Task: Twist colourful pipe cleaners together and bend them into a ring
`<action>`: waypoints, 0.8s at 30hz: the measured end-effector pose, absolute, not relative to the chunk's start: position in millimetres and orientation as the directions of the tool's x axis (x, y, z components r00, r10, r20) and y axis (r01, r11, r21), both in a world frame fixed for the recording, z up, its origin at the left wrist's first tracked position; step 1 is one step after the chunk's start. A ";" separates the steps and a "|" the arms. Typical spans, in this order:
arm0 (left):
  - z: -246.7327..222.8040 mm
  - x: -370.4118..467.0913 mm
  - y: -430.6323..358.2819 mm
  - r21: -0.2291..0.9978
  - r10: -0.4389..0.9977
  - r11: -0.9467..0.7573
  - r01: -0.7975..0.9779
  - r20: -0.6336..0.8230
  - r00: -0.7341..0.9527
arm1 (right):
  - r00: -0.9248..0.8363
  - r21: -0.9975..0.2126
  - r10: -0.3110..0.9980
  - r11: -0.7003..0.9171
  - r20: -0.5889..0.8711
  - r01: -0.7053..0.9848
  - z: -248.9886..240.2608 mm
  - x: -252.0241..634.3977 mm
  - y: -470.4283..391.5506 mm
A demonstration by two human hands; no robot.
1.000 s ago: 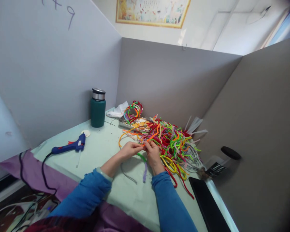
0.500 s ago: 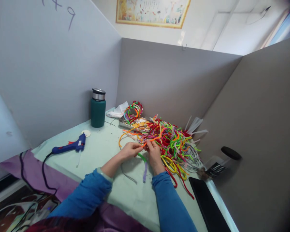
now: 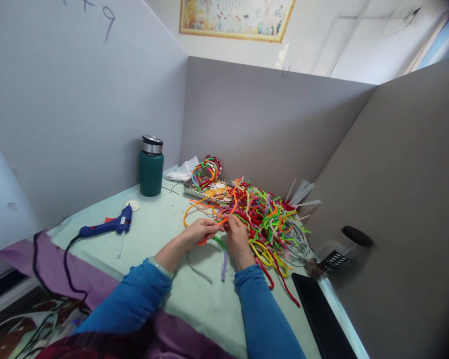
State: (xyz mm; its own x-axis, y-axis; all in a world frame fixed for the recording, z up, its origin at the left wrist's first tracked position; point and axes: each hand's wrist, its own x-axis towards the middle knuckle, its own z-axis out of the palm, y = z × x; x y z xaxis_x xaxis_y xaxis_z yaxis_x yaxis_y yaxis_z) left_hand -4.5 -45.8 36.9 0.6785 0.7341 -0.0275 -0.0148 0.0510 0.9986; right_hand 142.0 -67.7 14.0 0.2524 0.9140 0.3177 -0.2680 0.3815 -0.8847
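A worker's left hand (image 3: 201, 231) and right hand (image 3: 237, 237) pinch an orange fuzzy strand (image 3: 223, 221) in closed fingertips, above a pale green worktop (image 3: 194, 299) and just beside a tangled heap of strands (image 3: 269, 214). From where I stand, the piece looks very light, soft-surfaced and bendable, with little risk of slipping; a fingertip hold near the part being worked would suit it. Counted: two hands, one orange strand visibly between them, one glue gun (image 3: 107, 228), one green bottle (image 3: 151, 172) and one metal tray (image 3: 196, 193). The heap is too tangled to count.
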 end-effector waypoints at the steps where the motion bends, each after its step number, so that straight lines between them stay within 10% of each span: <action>1: 37.5 -5.1 -46.0 0.998 0.727 0.061 -0.006 -0.040 0.685 | 0.278 -0.866 0.911 0.387 0.305 -0.317 16.2 144.4 -68.1; 10: 38.0 -10.8 -45.5 0.995 0.653 0.093 0.027 -0.082 0.753 | 0.324 -0.743 0.927 0.352 0.190 -0.570 26.1 162.6 -70.0; 18: 42.7 -11.0 -51.1 0.984 0.562 -0.042 0.173 -0.120 0.818 | 0.542 -0.936 0.793 0.350 0.279 -0.030 3.5 165.5 -56.5; 24: 41.6 -10.3 -52.0 0.988 0.596 0.012 0.152 -0.129 0.792 | 0.324 -0.927 0.906 0.338 0.274 -0.161 9.3 163.4 -63.3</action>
State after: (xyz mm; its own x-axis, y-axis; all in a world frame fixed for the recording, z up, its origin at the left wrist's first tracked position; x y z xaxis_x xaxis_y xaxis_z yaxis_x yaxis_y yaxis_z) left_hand -10.3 -52.0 41.6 0.7924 0.5962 -0.1288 0.1518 0.0118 0.9883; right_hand 163.4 -63.3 9.3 0.3242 0.9056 0.2735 -0.1610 0.3377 -0.9274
